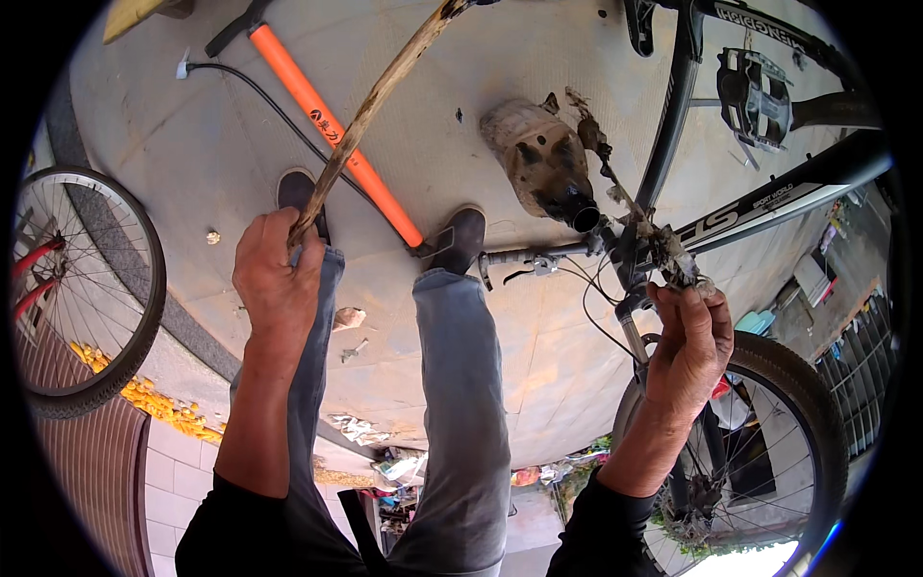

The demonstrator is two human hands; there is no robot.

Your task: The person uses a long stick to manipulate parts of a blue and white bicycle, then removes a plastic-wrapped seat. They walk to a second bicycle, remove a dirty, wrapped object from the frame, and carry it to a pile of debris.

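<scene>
Wooden stick [375, 96] in left hand [279, 274], right hand [687, 337] perhaps pinching debris [663, 252]

White label [325, 120] on orange pump [332, 120]

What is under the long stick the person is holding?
Under the stick, an orange bicycle pump lies on the pale concrete floor, its black hose alongside. The stick crosses over the pump, hiding a short piece of it. The left hand grips the stick's lower end.
</scene>
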